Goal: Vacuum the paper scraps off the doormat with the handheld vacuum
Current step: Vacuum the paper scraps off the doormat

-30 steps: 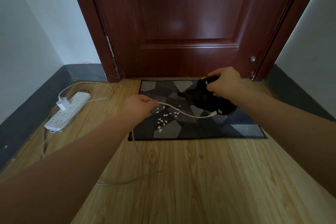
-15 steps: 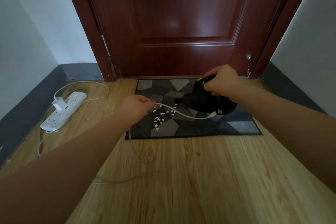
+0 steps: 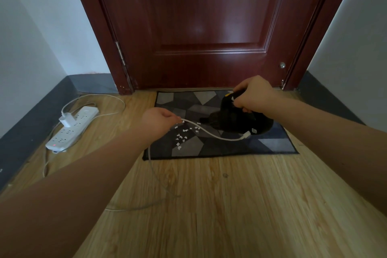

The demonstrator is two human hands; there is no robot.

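The left hand (image 3: 158, 120) pinched a thin white cable (image 3: 211, 133), and the right hand (image 3: 254, 94) was curled tight round the handle of the black handheld vacuum (image 3: 236, 120), so both hands were closed on something. The cable looked soft and bendy, drooping between the hand and the back of the vacuum, where its plug sat. The vacuum looked hard and a bit heavy for one hand, so the top handle seemed the best place to hold it. It hung low over the doormat (image 3: 278, 144), its nose pointing at the paper scraps (image 3: 184, 135). The scraps looked tiny and very light, easy to blow away. I could not tell if the vacuum touched the mat, and the right hand hid its handle and any button. Farther off lay a white power strip (image 3: 71, 130) by the wall, and behind the mat stood the dark red door (image 3: 201, 27).
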